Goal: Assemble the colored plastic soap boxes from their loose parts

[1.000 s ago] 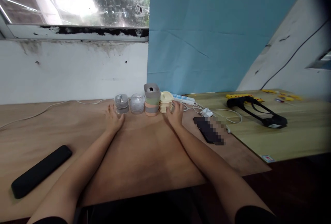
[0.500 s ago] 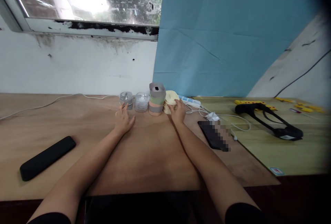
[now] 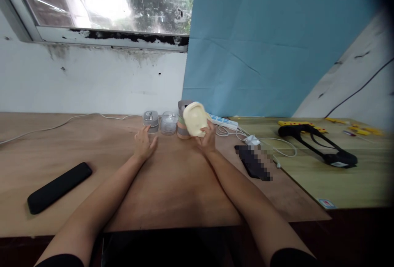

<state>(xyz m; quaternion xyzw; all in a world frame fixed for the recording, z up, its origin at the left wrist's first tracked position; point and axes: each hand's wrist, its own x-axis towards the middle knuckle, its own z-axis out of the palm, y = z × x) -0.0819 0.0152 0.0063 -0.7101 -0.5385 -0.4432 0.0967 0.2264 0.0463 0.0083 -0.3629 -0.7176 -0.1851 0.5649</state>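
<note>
My right hand [image 3: 207, 140] grips a cream-coloured stack of round lids or dishes [image 3: 193, 118], lifted off the wooden table [image 3: 172, 185] and tilted so its top faces me. My left hand [image 3: 144, 143] lies flat on the table with fingers spread, just in front of a small clear container with a grey lid [image 3: 150, 120]. Beside it stands a second clear container [image 3: 169, 122]. A stack of grey, green and pink containers [image 3: 182, 125] is partly hidden behind the cream stack.
A black flat bar [image 3: 58, 187] lies at the left of the table. A dark phone [image 3: 250, 161], a white power strip [image 3: 224, 122] with cables, and a black strap-like device [image 3: 320, 143] lie to the right. A white cable [image 3: 61, 124] runs along the back wall.
My right hand has picked up the cream stack from beside the coloured containers and tipped it toward me. My left hand has stayed flat on the table.
</note>
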